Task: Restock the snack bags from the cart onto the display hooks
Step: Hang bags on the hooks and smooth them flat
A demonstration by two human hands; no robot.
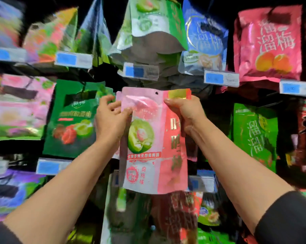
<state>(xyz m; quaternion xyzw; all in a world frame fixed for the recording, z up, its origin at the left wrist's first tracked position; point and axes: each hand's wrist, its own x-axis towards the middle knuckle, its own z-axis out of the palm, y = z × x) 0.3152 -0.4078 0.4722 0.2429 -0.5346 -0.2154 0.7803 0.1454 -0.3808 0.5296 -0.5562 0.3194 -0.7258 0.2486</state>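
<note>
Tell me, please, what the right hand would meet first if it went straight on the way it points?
Probably the grey undersides of the green-and-silver foil bags hanging above; the right hand, gripping the pink foil snack bag, points up and forward. Depth is unclear.

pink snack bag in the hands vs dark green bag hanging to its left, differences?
The pink foil snack bag is gripped at both upper edges by the left hand and right hand; the dark green foil snack bag hangs on the display untouched. The pink bag's hang hole is free; the green bag's top is hooked. The pink bag looks narrower and taller. Both picture a green fruit.
</note>
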